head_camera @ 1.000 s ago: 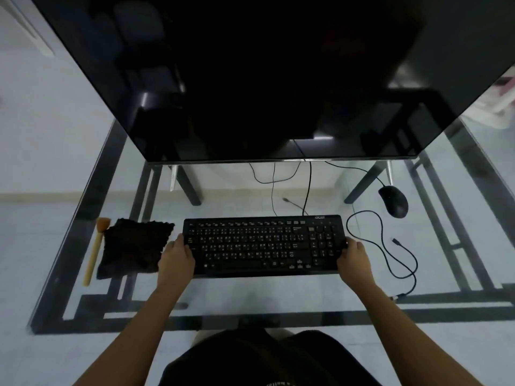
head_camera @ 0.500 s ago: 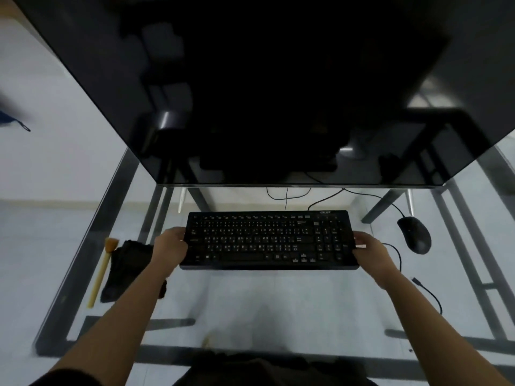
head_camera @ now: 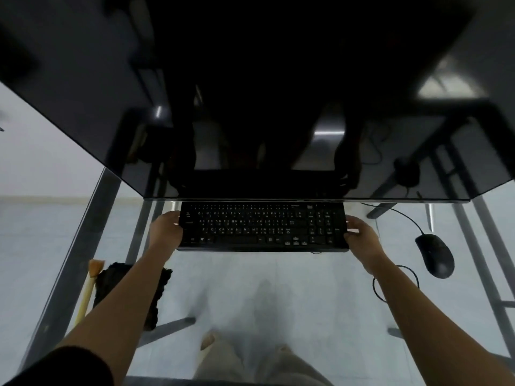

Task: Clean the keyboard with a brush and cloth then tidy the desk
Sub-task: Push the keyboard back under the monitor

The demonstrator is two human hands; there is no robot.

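Near left: brush (head_camera: 88, 288) and cloth (head_camera: 111, 277), side by side on glass desk (head_camera: 83, 232).
Mid-desk: left hand (head_camera: 164, 232) and right hand (head_camera: 362, 238), each gripping one end of keyboard (head_camera: 262, 227).
Far: monitor (head_camera: 250, 107), lower edge just beyond keyboard.
Step, probably: positioning keyboard.
Next: set it level, release.

- One view only: a wide-angle camera on the person's head, looking forward and steeply down through the glass desk (head_camera: 306, 288) to the floor
- It sits close: both forearms enter from the bottom corners, the left hand (head_camera: 164, 232) and right hand (head_camera: 362, 236) gripping the ends of the keyboard (head_camera: 263, 227) at mid-frame
- The dark monitor (head_camera: 250, 93) fills the upper half, its lower edge just above the keyboard
- Edges bend with the lens; the mouse (head_camera: 436, 254) lies at right, the cloth (head_camera: 111, 282) and brush (head_camera: 88, 285) at lower left
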